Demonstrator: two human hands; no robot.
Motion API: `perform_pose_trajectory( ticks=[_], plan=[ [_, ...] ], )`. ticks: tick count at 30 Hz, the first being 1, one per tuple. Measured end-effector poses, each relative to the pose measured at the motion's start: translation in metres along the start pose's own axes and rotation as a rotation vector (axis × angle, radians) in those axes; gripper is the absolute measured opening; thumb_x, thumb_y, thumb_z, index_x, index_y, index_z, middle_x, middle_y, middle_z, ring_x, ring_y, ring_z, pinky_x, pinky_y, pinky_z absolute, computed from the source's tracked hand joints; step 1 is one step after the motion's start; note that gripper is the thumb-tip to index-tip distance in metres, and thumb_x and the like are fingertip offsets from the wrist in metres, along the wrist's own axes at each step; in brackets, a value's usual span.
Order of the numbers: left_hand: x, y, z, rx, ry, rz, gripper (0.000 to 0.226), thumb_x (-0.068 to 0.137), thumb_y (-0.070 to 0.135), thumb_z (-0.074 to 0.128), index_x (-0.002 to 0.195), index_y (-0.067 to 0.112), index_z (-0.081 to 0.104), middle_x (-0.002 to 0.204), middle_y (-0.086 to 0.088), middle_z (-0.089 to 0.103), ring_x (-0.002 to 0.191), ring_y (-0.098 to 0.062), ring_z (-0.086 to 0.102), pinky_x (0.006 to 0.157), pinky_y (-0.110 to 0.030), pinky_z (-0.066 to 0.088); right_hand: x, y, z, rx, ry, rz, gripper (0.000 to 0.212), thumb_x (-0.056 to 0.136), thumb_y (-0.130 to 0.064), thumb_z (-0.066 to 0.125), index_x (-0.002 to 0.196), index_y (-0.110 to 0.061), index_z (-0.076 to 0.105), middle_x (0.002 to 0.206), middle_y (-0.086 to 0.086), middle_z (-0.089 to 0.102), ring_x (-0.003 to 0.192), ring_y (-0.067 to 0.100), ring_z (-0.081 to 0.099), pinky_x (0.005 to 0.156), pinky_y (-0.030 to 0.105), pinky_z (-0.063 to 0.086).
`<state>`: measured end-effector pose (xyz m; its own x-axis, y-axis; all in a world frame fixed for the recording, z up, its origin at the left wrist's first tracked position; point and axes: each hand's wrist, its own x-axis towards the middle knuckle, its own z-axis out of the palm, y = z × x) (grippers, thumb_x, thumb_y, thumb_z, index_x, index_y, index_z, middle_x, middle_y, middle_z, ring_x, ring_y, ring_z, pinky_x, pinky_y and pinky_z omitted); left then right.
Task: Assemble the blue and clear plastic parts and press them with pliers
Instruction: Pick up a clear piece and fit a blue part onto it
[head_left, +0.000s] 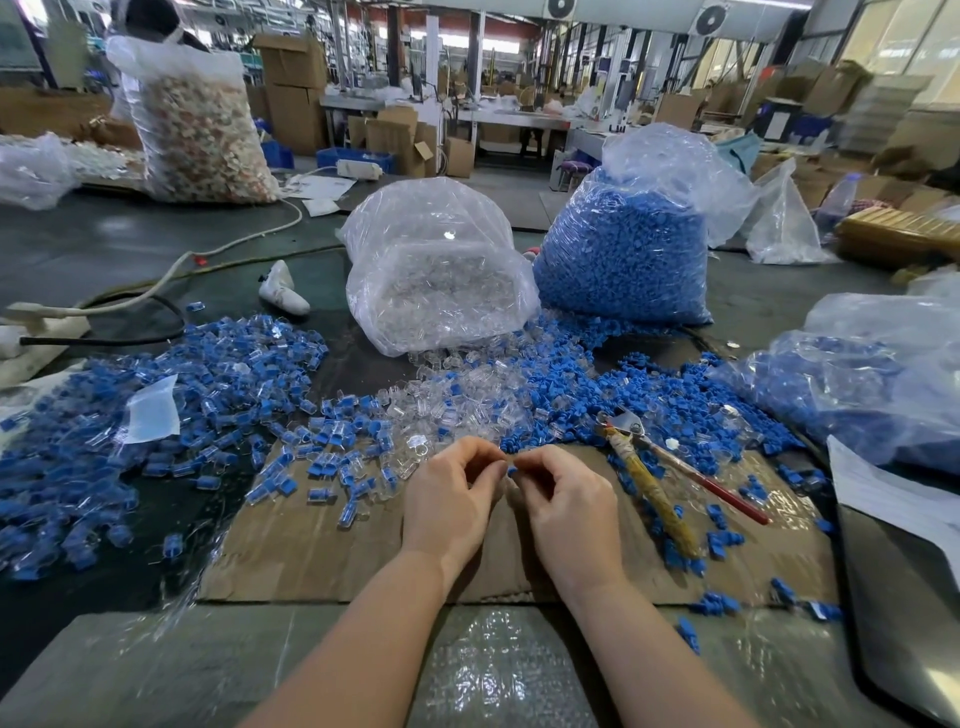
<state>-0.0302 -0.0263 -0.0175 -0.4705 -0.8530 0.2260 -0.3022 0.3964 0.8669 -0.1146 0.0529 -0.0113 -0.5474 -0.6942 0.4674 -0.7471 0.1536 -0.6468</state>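
Blue plastic part: a small blue plastic piece (512, 471) sits pinched between the two hands, above the flat brown cardboard sheet (332, 551) at the near middle of the worktop.
Left hand: the left hand (452, 499) has its fingers curled in toward the right hand; whatever clear piece they may hold is too small to make out.
Right hand: the right hand (566, 506) has thumb and forefinger clamped on the blue piece, fingertips almost meeting those of the left.
Pliers: worn metal pliers with one yellow-wrapped and one red handle (660, 475) lie untouched on the cardboard, just right of the right hand, jaws pointing away.
Finished pile: joined blue-and-clear pieces (156, 415) spread wide over the left of the worktop.
Loose stock: clear plastic shells (457, 395) and loose blue plugs (649, 395) lie heaped beyond the hands.
Bags: a clear plastic bag of clear shells (436, 270) stands beside a clear bag packed with blue plugs (623, 249).
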Motion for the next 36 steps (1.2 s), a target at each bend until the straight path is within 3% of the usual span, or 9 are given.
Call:
perform_pose_trajectory(
  ticks=[5,8,14,17,20,24,27,30,36],
  plan=[
    [-0.001,0.001,-0.001,-0.077,-0.032,-0.004,0.021,0.085,0.013,0.065,0.08,0.033,0.061,0.073,0.012,0.066,0.069,0.003,0.061,0.065,-0.008,0.048,0.0,0.001,0.0,0.031,0.029,0.024,0.009,0.085,-0.01,0.066,0.087,-0.018,0.068,0.079,-0.008,0.066,0.076,0.006,0.059,0.072,0.022,0.049],
    [0.0,0.001,0.0,-0.141,-0.035,-0.024,0.025,0.08,0.008,0.07,0.081,0.032,0.061,0.077,0.008,0.068,0.073,-0.005,0.065,0.07,-0.018,0.053,0.0,0.0,0.0,0.051,0.029,0.024,0.01,0.084,-0.008,0.066,0.085,-0.018,0.069,0.078,-0.008,0.066,0.075,0.006,0.06,0.07,0.018,0.047],
    [0.002,0.001,-0.002,-0.237,-0.003,-0.072,0.025,0.077,0.001,0.071,0.08,0.024,0.061,0.077,0.003,0.067,0.073,-0.009,0.064,0.067,-0.015,0.051,0.003,-0.001,-0.008,0.015,0.036,-0.014,0.009,0.087,-0.009,0.063,0.093,-0.013,0.069,0.086,-0.003,0.067,0.083,0.012,0.061,0.078,0.031,0.051],
    [0.002,0.001,-0.004,-0.287,0.002,-0.085,0.022,0.079,0.001,0.069,0.079,0.022,0.062,0.076,0.003,0.067,0.066,-0.003,0.062,0.062,-0.011,0.049,0.009,0.005,-0.023,-0.265,0.07,0.078,0.024,0.092,-0.023,0.057,0.114,-0.016,0.06,0.108,-0.003,0.061,0.102,0.014,0.056,0.094,0.031,0.043],
    [0.002,0.002,-0.005,-0.314,-0.005,-0.091,0.018,0.081,0.002,0.068,0.082,0.019,0.063,0.077,0.003,0.067,0.063,0.004,0.06,0.061,-0.009,0.047,0.016,0.017,-0.043,-0.733,-0.085,0.344,0.052,0.094,-0.047,0.041,0.137,-0.019,0.037,0.133,0.006,0.048,0.122,0.023,0.045,0.105,0.042,0.032],
    [0.003,0.002,-0.006,-0.353,-0.003,-0.097,0.015,0.082,0.001,0.066,0.084,0.016,0.065,0.079,0.0,0.067,0.067,0.0,0.061,0.064,-0.012,0.05,0.022,0.029,-0.06,-0.867,-0.315,0.608,0.073,0.091,-0.059,0.036,0.147,-0.016,0.018,0.149,0.013,0.03,0.136,0.035,0.027,0.109,0.06,0.014],
    [0.003,0.002,-0.006,-0.344,0.005,-0.092,0.016,0.082,0.002,0.066,0.084,0.017,0.064,0.08,0.001,0.067,0.066,0.002,0.061,0.064,-0.011,0.049,0.025,0.03,-0.063,-0.891,-0.319,0.611,0.064,0.092,-0.05,0.041,0.144,-0.016,0.024,0.147,0.014,0.032,0.135,0.036,0.028,0.109,0.059,0.016],
    [0.004,0.002,-0.007,-0.351,0.003,-0.102,0.016,0.082,0.001,0.066,0.084,0.017,0.064,0.08,0.0,0.067,0.066,0.002,0.061,0.063,-0.011,0.049,0.026,0.024,-0.064,-0.906,-0.259,0.527,0.044,0.092,-0.042,0.046,0.125,-0.013,0.042,0.133,0.016,0.041,0.122,0.033,0.038,0.1,0.047,0.032],
    [0.009,0.004,-0.009,-0.433,0.0,-0.203,0.015,0.081,0.001,0.066,0.086,0.015,0.065,0.086,-0.005,0.067,0.08,-0.017,0.064,0.07,-0.022,0.054,0.023,0.008,-0.065,-0.701,-0.251,0.306,0.03,0.094,-0.044,0.041,0.107,-0.016,0.045,0.109,0.008,0.05,0.099,0.021,0.049,0.08,0.03,0.042]
  ],
)
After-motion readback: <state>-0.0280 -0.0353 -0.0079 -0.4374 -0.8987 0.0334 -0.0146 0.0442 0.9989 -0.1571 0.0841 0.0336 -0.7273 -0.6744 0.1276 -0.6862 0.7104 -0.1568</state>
